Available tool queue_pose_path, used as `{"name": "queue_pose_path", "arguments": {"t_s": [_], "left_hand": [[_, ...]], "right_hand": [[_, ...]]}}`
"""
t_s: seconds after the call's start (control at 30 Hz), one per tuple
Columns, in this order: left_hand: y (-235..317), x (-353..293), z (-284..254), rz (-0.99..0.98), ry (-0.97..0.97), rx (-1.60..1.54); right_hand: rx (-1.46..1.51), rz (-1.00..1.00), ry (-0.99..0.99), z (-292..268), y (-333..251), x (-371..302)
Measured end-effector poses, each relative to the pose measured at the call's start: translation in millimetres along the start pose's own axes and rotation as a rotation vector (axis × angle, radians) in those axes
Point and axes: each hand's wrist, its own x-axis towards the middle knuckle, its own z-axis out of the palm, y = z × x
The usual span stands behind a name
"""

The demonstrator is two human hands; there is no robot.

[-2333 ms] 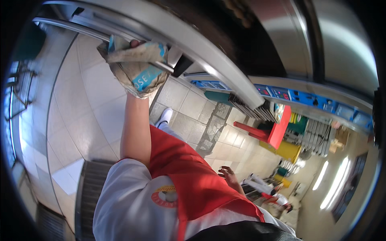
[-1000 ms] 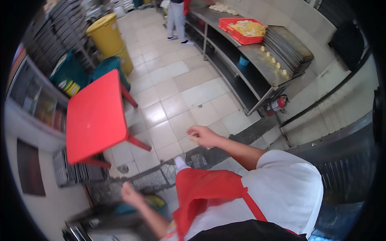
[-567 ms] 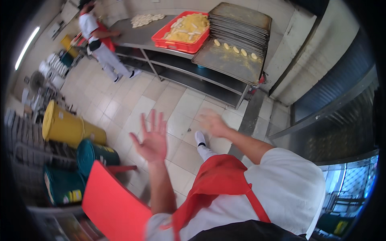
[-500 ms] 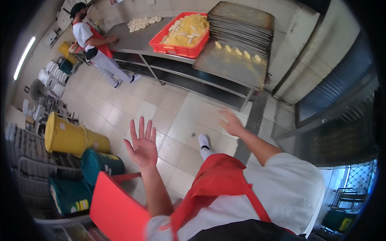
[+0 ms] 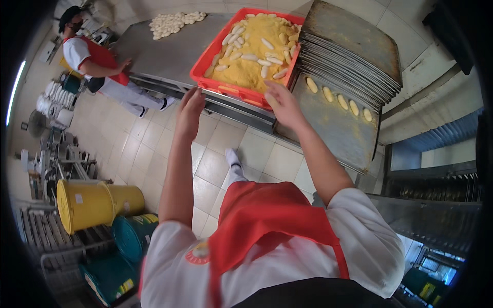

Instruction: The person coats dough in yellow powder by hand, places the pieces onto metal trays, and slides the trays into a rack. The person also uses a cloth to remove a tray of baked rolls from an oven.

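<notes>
Both hands empty and open: left hand (image 5: 190, 110) raised, fingers loosely spread, short of the steel table (image 5: 169, 51) edge; right hand (image 5: 281, 102) at the near rim of the red plastic crate of yellow crumbs and dough pieces (image 5: 226, 72), beside stacked metal baking trays (image 5: 354, 51), bare tiled floor (image 5: 246, 154) below.

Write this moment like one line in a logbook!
left hand: open, empty | right hand: open, at red crate rim | dough pieces: on tray
</notes>
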Motion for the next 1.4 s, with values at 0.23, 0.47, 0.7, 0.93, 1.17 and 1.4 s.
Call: {"name": "queue_pose_path", "arguments": {"t_s": [0.23,0.47,0.7,0.93,1.17,1.4], "left_hand": [[-69.0,303.7,-27.3,-0.483,0.012,0.170],[-95.9,384.1,7.1,-0.569,0.028,0.240],[-77.6,443.0,44.9,-0.409,-0.394,0.198],[-33.4,490.4,58.4,-0.302,-0.561,0.219],[-96.1,490.9,46.0,0.334,-0.591,0.936],[-74.3,367.0,-20.1,-0.304,-0.387,0.538]], "right_hand": [[0.303,0.726,0.395,60.5,112.9,147.4],[0.970,1.089,0.927,96.5,150.7,188.9],[0.483,0.843,0.687,94.6,86.7,355.6],[0.135,0.466,0.490,28.4,89.5,455.0],[-0.910,0.139,0.057,105.4,130.0,367.0],[-0.633,0.446,0.576,100.7,101.5,169.5]]}}
